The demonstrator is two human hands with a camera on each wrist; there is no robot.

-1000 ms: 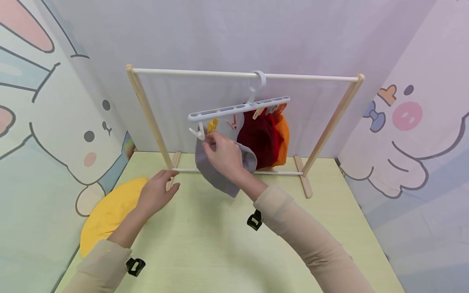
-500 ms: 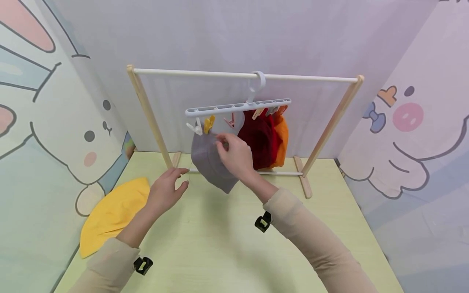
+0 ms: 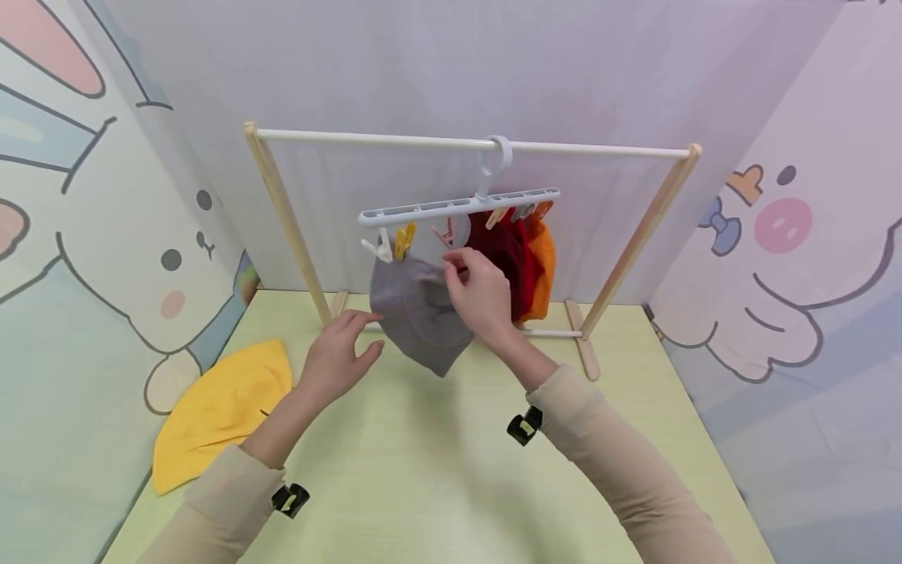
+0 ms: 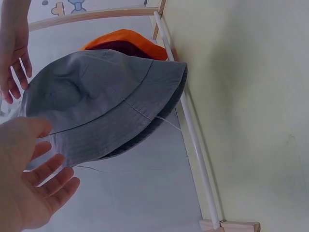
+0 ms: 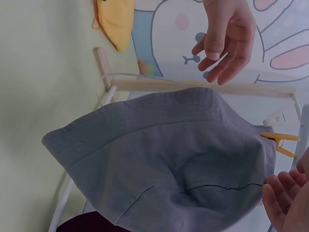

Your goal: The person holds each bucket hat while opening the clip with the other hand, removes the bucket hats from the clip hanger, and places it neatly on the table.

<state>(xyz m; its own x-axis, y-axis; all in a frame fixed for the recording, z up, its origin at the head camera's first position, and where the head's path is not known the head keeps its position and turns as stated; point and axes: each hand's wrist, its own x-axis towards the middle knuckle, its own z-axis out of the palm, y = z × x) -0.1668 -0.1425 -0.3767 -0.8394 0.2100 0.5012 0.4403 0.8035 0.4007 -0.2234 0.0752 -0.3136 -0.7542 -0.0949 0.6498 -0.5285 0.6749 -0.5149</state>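
A grey bucket hat [image 3: 423, 305] hangs tilted from the left part of a pale clip hanger [image 3: 423, 211]. The yellow clip [image 5: 280, 140] bites the edge of its fabric; beside that hangs a white clip [image 3: 379, 247], whose grip I cannot make out. Fingers of my right hand [image 3: 482, 294] are loosely bent at the hat's upper right edge, just below the pink clip [image 3: 445, 233]. In the right wrist view they lie against or very near the cloth. My left hand [image 3: 338, 356] has its fingers spread, with fingertips close to the brim's left side.
Dark red [image 3: 503, 258] and orange hats [image 3: 543, 270] hang on the hanger's right half. A white rod [image 3: 317, 137] on wooden posts carries the hanger. At the table's left lies a yellow hat [image 3: 218, 411]. Printed curtains stand on both sides.
My right hand has moved right, away from the yellow clip along the hat's edge. My left hand has come rightward toward the brim. The grey hat has swung slightly.
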